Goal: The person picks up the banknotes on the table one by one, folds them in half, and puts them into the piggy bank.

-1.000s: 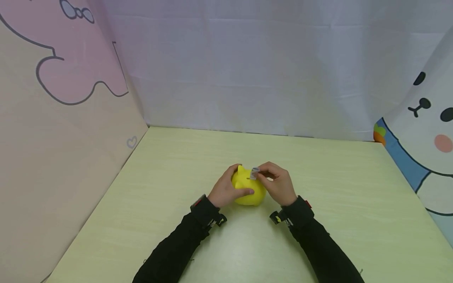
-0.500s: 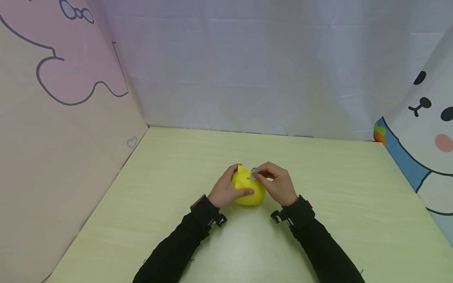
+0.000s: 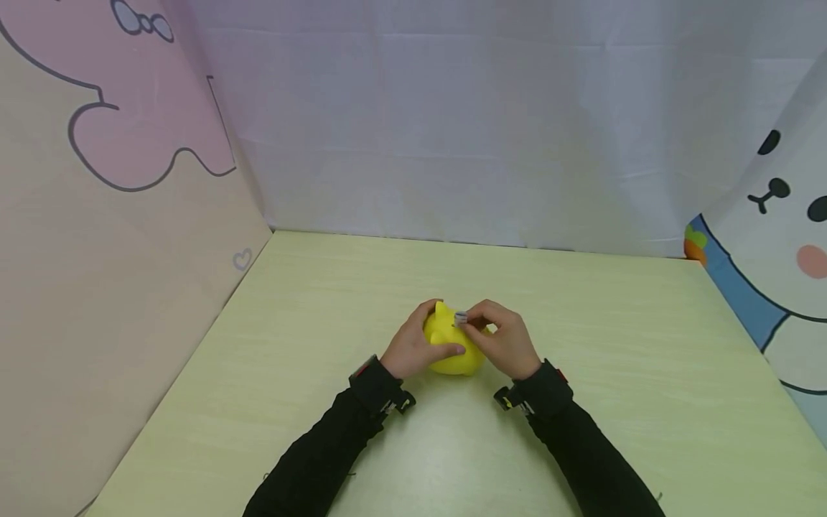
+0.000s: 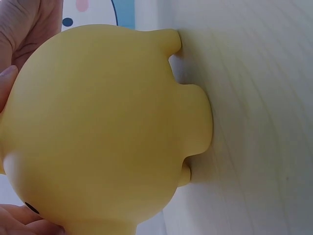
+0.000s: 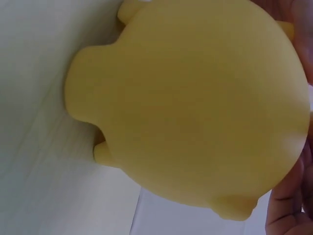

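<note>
A round yellow piggy bank point(image 3: 455, 365) stands on its short feet on the table, its snout turned to the left. My left hand point(image 3: 413, 347) holds it from the left, with the thumb along the near side. Between thumb and forefinger, my right hand point(image 3: 507, 342) pinches a small grey-and-white folded banknote point(image 3: 461, 317) at the slot on top. How deep the note sits in the slot is hidden by the fingers. Both wrist views are filled by the smooth yellow body point(image 4: 107, 122), its legs touching the tabletop; the note does not show there.
The pale wooden table point(image 3: 310, 301) runs back to a white cloth backdrop point(image 3: 452, 129). Cloth with cartoon prints hangs at the left point(image 3: 129, 287) and right sides. Small cameras are strapped to both wrists over black sleeves point(image 3: 323, 445).
My right hand has moved slightly down and left with the note, and less of the note shows above the piggy bank. The left hand and the piggy bank stay in place.
</note>
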`<state>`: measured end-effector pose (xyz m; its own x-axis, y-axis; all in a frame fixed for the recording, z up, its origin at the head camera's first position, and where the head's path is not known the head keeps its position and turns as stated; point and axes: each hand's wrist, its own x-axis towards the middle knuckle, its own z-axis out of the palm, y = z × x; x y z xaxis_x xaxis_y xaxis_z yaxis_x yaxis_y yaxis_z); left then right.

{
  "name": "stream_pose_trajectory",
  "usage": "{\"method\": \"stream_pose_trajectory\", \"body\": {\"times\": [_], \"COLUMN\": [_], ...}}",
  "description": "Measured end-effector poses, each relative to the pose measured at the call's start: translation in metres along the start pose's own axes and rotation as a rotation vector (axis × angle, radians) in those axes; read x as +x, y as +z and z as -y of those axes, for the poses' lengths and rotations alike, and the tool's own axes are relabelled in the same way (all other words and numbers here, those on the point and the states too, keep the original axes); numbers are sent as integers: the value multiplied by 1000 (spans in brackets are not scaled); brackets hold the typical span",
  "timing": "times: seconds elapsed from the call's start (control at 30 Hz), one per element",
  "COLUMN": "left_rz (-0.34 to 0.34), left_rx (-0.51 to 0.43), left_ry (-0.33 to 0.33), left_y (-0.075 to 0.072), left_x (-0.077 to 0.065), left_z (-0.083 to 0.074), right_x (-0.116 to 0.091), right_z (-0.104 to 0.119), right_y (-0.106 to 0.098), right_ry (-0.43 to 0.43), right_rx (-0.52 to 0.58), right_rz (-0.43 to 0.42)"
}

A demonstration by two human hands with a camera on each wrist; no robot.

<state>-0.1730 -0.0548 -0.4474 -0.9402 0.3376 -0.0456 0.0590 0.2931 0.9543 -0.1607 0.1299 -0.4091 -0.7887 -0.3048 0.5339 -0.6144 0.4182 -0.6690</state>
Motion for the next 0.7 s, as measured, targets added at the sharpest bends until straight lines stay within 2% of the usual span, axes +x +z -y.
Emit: {"method": "stream_pose_trajectory", "body": {"times": [0.2, 0.43, 0.63, 0.7], "left_rz": [-4, -14, -9, -8], "left_rx": [15, 28, 22, 24], "left_ry": [-3, -1, 9, 11], "left_y": [0, 1, 1, 1], "left_x": [0, 0, 2, 2], "left_z": [1, 0, 3, 3], "right_x": [0, 1, 3, 2], "right_z": [0, 3, 6, -4], "right_y": [-5, -10, -9, -6], "right_ry": [30, -15, -47, -61], "right_rx": [33, 118, 49, 30], "right_rz": [34, -15, -60, -72]}}
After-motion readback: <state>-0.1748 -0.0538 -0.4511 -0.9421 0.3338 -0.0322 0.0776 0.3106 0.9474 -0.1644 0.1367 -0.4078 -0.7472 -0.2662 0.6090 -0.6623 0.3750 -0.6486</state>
